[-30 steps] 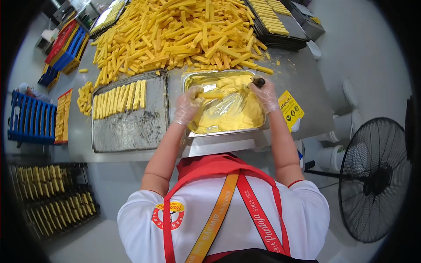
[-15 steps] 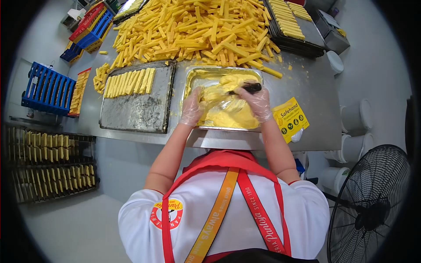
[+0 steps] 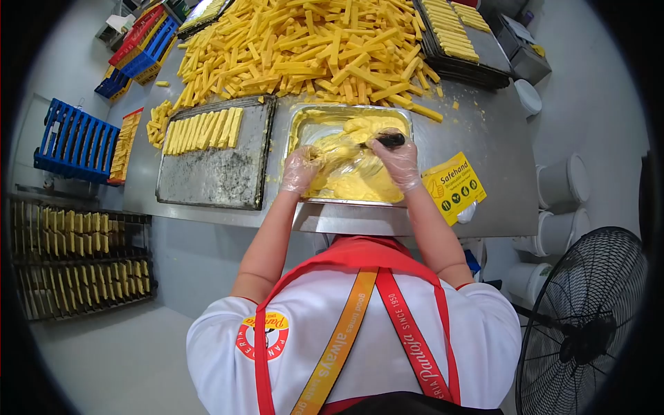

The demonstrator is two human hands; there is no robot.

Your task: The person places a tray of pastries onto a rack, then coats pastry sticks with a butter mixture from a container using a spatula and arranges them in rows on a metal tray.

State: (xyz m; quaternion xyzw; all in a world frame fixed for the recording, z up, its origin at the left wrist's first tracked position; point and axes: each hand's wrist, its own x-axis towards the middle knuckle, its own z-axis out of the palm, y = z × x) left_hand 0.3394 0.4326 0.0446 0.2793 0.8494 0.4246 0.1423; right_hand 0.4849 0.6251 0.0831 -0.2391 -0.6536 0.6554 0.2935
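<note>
A rectangular metal pan (image 3: 408, 124) holds smeared yellow cream (image 3: 360, 187). My right hand (image 3: 400, 164), in a clear plastic glove, grips the black handle of a spatula (image 3: 392, 140) over the pan; its blade is mostly hidden by cream. At the pan's left side, my gloved left hand (image 3: 299, 170) has its fingers closed around the end of what looks like a cream-coated stick (image 3: 330, 151), pointing toward the spatula. Left of the pan lies a dark baking tray (image 3: 211, 176) with a row of coated sticks (image 3: 204, 129) along its far part.
Behind the pan rises a large pile of yellow sticks (image 3: 311, 48). A yellow glove packet (image 3: 454, 188) lies right of the pan. More loaded trays (image 3: 449, 41) are stacked at the back right. A black fan (image 3: 581, 339) stands at right, a tray rack (image 3: 83, 256) at left.
Both hands have shifted slightly left in view, along with the pan. The spatula handle sits a little lower, and the left hand remains at the pan's left side.
</note>
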